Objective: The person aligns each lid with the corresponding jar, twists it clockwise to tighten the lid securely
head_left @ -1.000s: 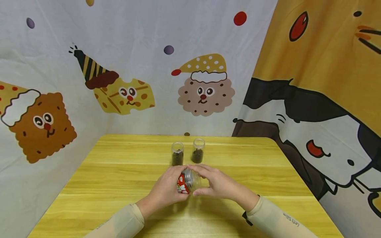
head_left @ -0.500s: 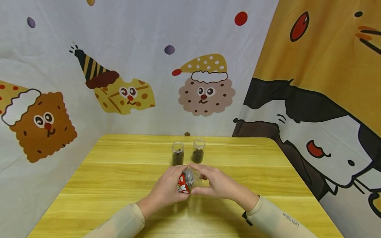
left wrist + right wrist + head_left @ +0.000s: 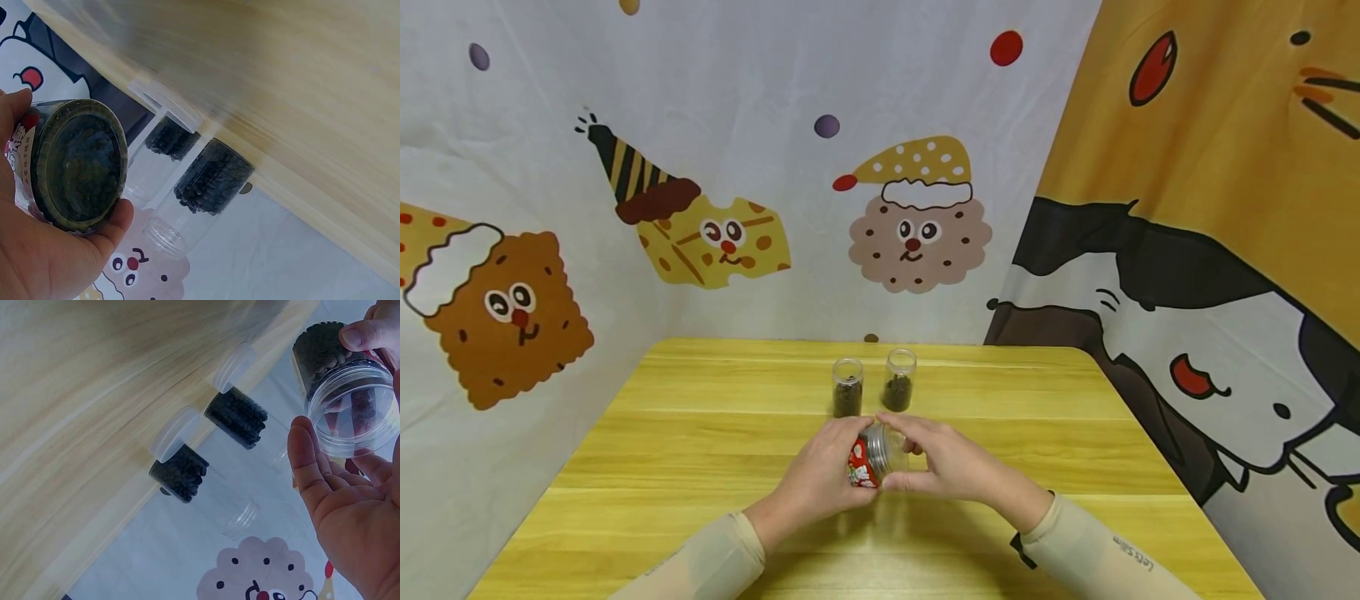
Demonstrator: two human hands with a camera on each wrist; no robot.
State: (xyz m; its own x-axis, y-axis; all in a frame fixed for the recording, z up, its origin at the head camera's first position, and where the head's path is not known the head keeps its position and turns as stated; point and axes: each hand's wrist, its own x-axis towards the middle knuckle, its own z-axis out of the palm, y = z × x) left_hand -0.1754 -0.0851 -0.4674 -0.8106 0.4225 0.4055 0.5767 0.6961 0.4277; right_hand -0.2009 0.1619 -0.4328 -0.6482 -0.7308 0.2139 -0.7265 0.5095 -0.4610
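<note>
My left hand (image 3: 823, 467) holds the body of a clear jar (image 3: 81, 162) with a red printed label (image 3: 861, 465) and dark grains inside. The jar is tilted above the table, its ridged clear end pointing right. Around that end arch the thumb and fingers of my right hand (image 3: 951, 462). In the right wrist view the clear end (image 3: 359, 434) looks see-through; I cannot tell whether a clear lid covers it. Behind the hands stand two slim clear jars, a left one (image 3: 847, 392) and a right one (image 3: 898, 383), both partly filled with dark grains.
Translucent lids lie beside the slim jars: a nearer lid (image 3: 234, 367) and a farther lid (image 3: 178, 434) in the right wrist view. The yellow wooden table (image 3: 700, 433) ends at a cartoon-printed cloth (image 3: 760, 100) at the back.
My right hand has shifted very slightly left along the jar's clear end, and the jar has turned a little. The left hand and slim jars stay in place.
</note>
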